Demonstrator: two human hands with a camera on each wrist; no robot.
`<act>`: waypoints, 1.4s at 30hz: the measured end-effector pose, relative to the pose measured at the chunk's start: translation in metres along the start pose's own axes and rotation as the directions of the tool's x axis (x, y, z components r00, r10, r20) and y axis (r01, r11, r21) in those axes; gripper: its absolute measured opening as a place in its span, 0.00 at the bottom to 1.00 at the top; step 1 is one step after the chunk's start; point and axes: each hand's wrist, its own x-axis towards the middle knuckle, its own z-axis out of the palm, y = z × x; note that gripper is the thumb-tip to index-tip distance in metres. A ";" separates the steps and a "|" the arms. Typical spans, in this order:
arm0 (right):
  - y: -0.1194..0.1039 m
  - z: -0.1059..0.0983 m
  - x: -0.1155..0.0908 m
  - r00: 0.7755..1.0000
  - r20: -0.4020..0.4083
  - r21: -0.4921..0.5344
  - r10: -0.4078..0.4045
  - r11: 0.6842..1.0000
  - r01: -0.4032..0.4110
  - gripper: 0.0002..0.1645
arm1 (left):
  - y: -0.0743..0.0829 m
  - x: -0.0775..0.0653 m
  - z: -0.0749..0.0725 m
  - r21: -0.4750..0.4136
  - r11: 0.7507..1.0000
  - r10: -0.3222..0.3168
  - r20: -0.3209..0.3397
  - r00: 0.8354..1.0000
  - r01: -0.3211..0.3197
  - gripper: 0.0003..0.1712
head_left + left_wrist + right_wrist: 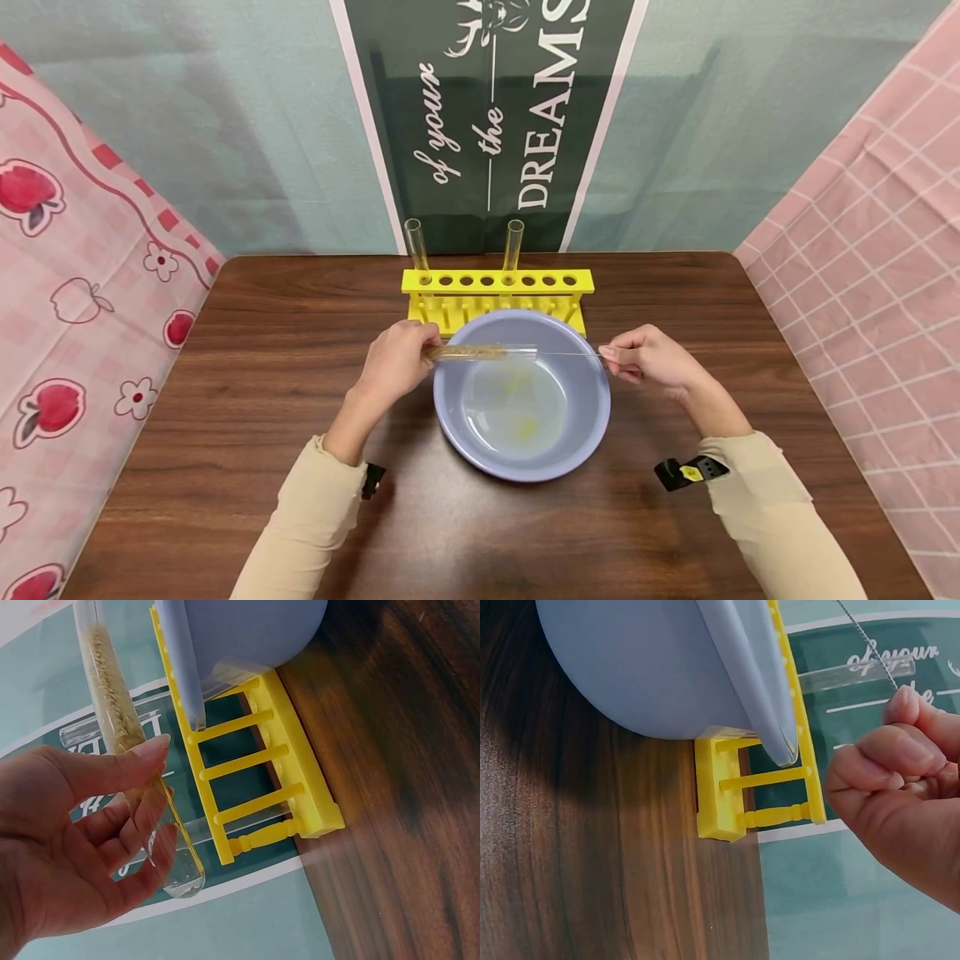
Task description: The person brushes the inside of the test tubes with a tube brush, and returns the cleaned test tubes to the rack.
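Observation:
My left hand [401,357] grips a clear glass test tube [97,656] near its rounded end, thumb on one side and fingers on the other. Inside the tube sits the tan bristle head of a test tube brush [112,694]. A little liquid shows at the tube's closed end. The tube lies level over the purple basin [480,462], its mouth towards the right. With thumb and fingertips, my right hand [648,358] pinches the brush's thin twisted wire handle [870,645] beyond the basin's right rim. Cloudy water with yellow patches stands in the basin.
Behind the basin stands a yellow test tube rack [495,282], partly hidden by it. Two glass test tubes, one at the left [416,246] and one near the middle [513,248], stand in it. The brown wooden table [300,333] meets fabric-covered walls at the back and sides.

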 end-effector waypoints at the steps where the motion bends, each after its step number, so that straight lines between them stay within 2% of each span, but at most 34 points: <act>1: 0.001 -0.001 0.000 1.000 0.014 0.042 0.010 0.999 -0.011 0.20 | 0.000 0.000 0.000 0.004 1.000 0.000 -0.003 1.000 0.000 0.12; 6: 0.005 -0.006 -0.001 0.995 0.090 0.185 0.049 0.980 -0.065 0.20 | -0.001 -0.003 0.001 0.008 1.000 -0.009 0.002 1.000 0.009 0.12; 10: 0.005 -0.007 0.000 0.990 0.132 0.220 0.045 0.973 -0.074 0.21 | -0.001 -0.004 0.001 0.014 1.000 -0.008 0.008 1.000 0.008 0.13; 12: 0.004 -0.007 0.000 0.994 0.108 0.138 0.019 0.990 -0.034 0.20 | -0.002 -0.004 0.001 0.018 1.000 -0.004 0.009 1.000 0.003 0.13; 14: 0.005 -0.006 -0.001 0.998 0.064 -0.029 -0.023 0.999 0.025 0.19 | -0.002 -0.004 0.001 0.018 1.000 -0.002 0.014 1.000 0.002 0.13; 15: 0.005 -0.005 -0.002 0.998 0.038 -0.121 -0.046 0.991 0.051 0.18 | -0.003 -0.004 0.001 0.016 1.000 -0.002 0.015 1.000 0.002 0.13; 17: 0.006 -0.003 -0.003 0.994 -0.006 -0.294 -0.105 0.951 0.099 0.16 | -0.004 -0.004 0.000 0.004 1.000 -0.003 0.022 1.000 0.003 0.13; 20: 0.009 0.000 -0.005 0.978 -0.035 -0.434 -0.204 0.885 0.169 0.12 | -0.007 -0.004 -0.002 -0.020 1.000 0.001 0.027 1.000 -0.001 0.12; 23: 0.013 0.004 -0.006 0.937 -0.053 -0.531 -0.344 0.805 0.266 0.10 | -0.009 -0.003 -0.004 -0.040 0.999 0.017 0.032 0.999 -0.016 0.12; 27: 0.017 0.009 -0.006 0.855 -0.057 -0.639 -0.516 0.677 0.366 0.10 | -0.010 -0.001 -0.006 -0.053 0.998 0.034 0.037 0.999 -0.032 0.12; 32: 0.018 0.012 -0.004 0.775 -0.029 -0.694 -0.631 0.571 0.439 0.12 | -0.013 0.001 -0.008 -0.071 0.997 0.028 0.045 0.999 -0.025 0.12; 37: 0.019 0.011 -0.003 0.687 0.023 -0.746 -0.727 0.445 0.496 0.13 | -0.015 0.003 -0.007 -0.087 0.996 0.026 0.067 0.997 -0.020 0.12; 38: 0.019 0.011 -0.003 0.672 0.031 -0.754 -0.740 0.424 0.502 0.13 | -0.015 0.004 -0.007 -0.089 0.996 0.025 0.072 0.997 -0.019 0.12; 40: 0.019 0.011 -0.003 0.652 0.038 -0.760 -0.757 0.401 0.511 0.14 | -0.015 0.005 -0.007 -0.092 0.996 0.019 0.081 0.997 -0.012 0.12; 42: 0.019 0.011 -0.004 0.652 0.030 -0.761 -0.758 0.405 0.507 0.15 | -0.015 0.006 -0.008 -0.098 0.995 0.011 0.085 0.996 -0.003 0.11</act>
